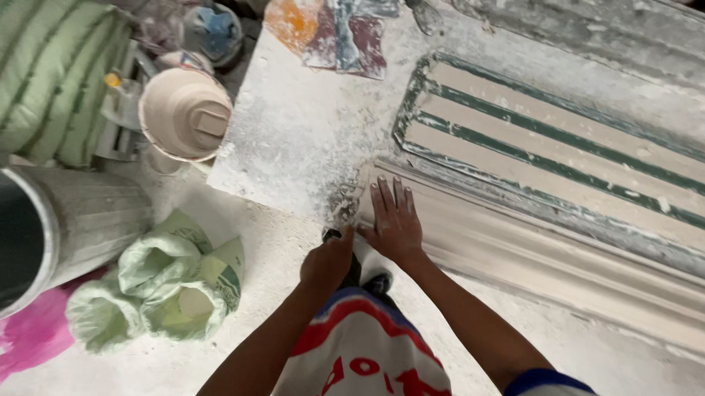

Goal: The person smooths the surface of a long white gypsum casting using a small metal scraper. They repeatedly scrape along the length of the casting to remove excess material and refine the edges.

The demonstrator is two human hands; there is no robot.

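While the right hand [395,220] lies flat, fingers spread, on the near end of the long plaster moulding [542,254], the left hand [329,261] is closed round a scraper [344,212] at its end edge. Loose plaster crumbs lie there; that end looks unfinished, judging by them. Farther right sits a green-striped mould [554,148]; left, a bucket [184,114] and sacks [164,283].

Long white plaster moulding [526,246], ridged, lying flat along dusty worktable edge
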